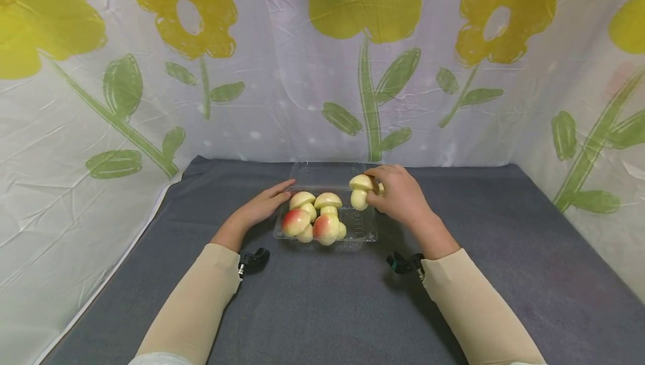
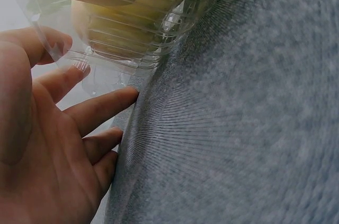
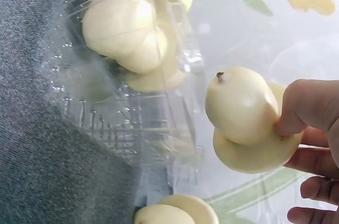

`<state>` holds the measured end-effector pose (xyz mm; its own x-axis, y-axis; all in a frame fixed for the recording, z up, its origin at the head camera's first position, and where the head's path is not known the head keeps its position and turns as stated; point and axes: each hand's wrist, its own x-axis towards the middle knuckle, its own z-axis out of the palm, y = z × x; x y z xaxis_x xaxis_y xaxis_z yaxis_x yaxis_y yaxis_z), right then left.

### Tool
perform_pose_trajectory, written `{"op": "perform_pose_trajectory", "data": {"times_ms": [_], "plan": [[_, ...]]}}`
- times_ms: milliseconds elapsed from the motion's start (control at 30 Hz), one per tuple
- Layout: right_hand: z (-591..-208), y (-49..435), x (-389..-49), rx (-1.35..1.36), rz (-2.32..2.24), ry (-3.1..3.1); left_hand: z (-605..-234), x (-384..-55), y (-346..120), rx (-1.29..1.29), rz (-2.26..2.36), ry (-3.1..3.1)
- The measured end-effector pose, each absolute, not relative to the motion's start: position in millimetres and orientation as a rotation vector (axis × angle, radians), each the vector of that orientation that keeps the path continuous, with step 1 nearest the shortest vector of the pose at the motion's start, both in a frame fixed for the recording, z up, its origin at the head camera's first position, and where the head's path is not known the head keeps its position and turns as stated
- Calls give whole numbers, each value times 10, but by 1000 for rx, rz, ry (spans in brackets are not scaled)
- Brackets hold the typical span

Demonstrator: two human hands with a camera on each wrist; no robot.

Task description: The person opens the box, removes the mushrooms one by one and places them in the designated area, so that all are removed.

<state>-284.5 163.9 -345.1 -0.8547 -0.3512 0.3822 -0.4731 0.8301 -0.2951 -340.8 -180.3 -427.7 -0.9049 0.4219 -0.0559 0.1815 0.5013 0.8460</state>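
A clear plastic box (image 1: pixel 360 230) with its lid (image 1: pixel 327 173) folded back holds several pale yellow model mushrooms (image 1: pixel 328 201), two with red-flushed caps, in its left and middle parts. My right hand (image 1: pixel 400 194) pinches another mushroom (image 3: pixel 241 110) between thumb and fingers, cap up, over the box's right end. In the right wrist view its rounded stem faces the camera. My left hand (image 1: pixel 264 204) rests against the box's left side with fingers extended, fingertips at the plastic edge in the left wrist view.
One more mushroom (image 3: pixel 172 212) shows at the bottom of the right wrist view, mostly hidden behind my right hand in the head view. The dark grey tablecloth (image 1: pixel 322 298) lies beneath everything. A flower-printed curtain (image 1: pixel 277 74) hangs behind the table.
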Motion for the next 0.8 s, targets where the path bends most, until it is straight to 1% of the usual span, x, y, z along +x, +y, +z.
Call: {"op": "perform_pose_trajectory", "data": {"times_ms": [800], "plan": [[-3335, 1848, -2892, 492, 615, -2732, -4287, -3420, -1800, 527, 1341, 2510]]}}
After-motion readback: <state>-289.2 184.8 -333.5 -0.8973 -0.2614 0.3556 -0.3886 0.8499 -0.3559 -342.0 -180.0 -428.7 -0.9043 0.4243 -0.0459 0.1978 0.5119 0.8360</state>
